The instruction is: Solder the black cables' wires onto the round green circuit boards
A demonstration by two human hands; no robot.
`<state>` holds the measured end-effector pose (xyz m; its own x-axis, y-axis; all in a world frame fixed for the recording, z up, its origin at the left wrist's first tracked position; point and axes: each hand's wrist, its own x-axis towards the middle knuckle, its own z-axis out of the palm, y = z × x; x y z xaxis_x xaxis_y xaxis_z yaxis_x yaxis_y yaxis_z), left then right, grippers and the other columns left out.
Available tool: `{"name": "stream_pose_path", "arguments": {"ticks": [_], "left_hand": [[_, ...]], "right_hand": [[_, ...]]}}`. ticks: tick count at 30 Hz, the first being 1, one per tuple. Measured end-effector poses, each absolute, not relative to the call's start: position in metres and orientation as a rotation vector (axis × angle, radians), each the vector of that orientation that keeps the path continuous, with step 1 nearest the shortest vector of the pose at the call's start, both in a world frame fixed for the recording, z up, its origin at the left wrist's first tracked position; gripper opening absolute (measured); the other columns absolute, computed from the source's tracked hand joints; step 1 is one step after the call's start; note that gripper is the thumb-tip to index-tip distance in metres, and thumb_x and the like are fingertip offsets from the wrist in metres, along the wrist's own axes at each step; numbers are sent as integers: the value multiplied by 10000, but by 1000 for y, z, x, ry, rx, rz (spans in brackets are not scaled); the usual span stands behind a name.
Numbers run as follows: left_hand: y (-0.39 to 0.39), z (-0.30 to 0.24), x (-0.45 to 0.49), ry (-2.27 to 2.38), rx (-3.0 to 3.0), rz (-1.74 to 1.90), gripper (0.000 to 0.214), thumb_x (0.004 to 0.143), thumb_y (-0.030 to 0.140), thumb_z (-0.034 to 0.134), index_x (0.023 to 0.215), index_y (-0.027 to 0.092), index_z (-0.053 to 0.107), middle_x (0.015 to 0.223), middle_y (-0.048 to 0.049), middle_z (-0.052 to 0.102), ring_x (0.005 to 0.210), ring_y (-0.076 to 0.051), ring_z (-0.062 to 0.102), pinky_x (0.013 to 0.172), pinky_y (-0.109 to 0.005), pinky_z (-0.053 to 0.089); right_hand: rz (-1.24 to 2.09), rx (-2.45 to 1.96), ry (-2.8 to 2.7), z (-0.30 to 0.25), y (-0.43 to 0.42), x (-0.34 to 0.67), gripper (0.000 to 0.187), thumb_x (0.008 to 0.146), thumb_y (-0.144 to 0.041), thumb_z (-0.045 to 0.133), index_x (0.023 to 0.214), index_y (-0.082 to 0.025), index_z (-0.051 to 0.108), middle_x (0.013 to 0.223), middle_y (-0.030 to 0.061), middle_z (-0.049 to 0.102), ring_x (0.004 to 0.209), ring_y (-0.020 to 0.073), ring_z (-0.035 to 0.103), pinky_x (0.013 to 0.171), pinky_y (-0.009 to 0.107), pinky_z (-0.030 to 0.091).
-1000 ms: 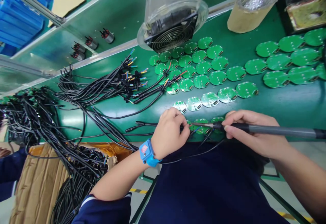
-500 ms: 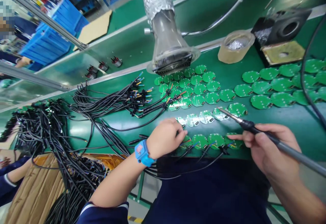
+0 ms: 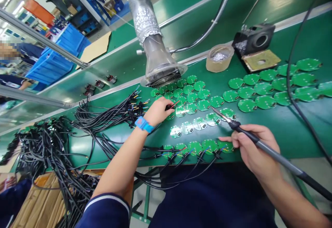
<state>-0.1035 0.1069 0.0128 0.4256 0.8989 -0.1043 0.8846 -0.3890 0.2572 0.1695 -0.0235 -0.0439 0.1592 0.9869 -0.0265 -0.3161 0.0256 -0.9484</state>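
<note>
My left hand (image 3: 158,111), with a blue watch on its wrist, has its fingers closed on a black cable (image 3: 169,107) whose thin red wire ends stick out over green circuit boards (image 3: 192,108). In my right hand (image 3: 260,152) is a soldering iron (image 3: 275,156), its tip pointing up and left above a middle row of boards (image 3: 199,123). My right index finger stretches out by the last board (image 3: 225,146) of the front row. Along that row, black cables with coloured wires lie with their ends on the boards.
Bundled black cables (image 3: 103,112) cover the bench's left side. A fume extraction nozzle (image 3: 158,60) hangs over the boards. Behind stand a tape roll with silvery bits (image 3: 220,57) and a soldering iron stand (image 3: 255,41). A cord (image 3: 290,65) crosses the boards at right. Another person is at far left.
My left hand has moved up and left from the front row to the loose cable ends and now grips one. The right hand keeps the iron. The whole view has shifted.
</note>
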Motion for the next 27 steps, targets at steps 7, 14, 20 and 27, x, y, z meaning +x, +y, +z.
{"name": "stream_pose_path", "arguments": {"ticks": [7, 14, 20, 27], "left_hand": [[54, 27, -79, 1262, 2679, 462, 282, 880, 252, 543, 1148, 164, 546, 1006, -86, 588, 927, -171, 560, 831, -354, 509], [50, -10, -57, 1190, 2337, 501, 223, 823, 286, 626, 1010, 166, 637, 977, -66, 628, 936, -149, 598, 857, -320, 515], [61, 5, -66, 1213, 2315, 723, 96, 836, 220, 619, 916, 208, 671, 884, -23, 668, 855, -127, 617, 793, -303, 529], [12, 55, -65, 1365, 2607, 786, 200, 854, 185, 581, 1046, 219, 628, 894, -26, 661, 819, -134, 613, 749, -281, 526]], "right_hand": [[1195, -1051, -802, -41, -20, 165, 176, 811, -228, 613, 961, -243, 523, 616, -69, 522, 541, 92, 521, 704, 468, 601], [1187, -1055, -817, -39, -18, 162, 187, 813, -225, 616, 975, -240, 524, 629, -64, 518, 559, 92, 518, 718, 463, 604], [1153, -1099, -909, -39, -21, 162, 183, 822, -248, 613, 982, -229, 525, 632, -57, 528, 567, 102, 552, 723, 415, 597], [1263, -1175, -1278, -38, -19, 184, 157, 823, -313, 611, 892, -192, 538, 602, -18, 571, 537, 110, 559, 488, 227, 462]]}}
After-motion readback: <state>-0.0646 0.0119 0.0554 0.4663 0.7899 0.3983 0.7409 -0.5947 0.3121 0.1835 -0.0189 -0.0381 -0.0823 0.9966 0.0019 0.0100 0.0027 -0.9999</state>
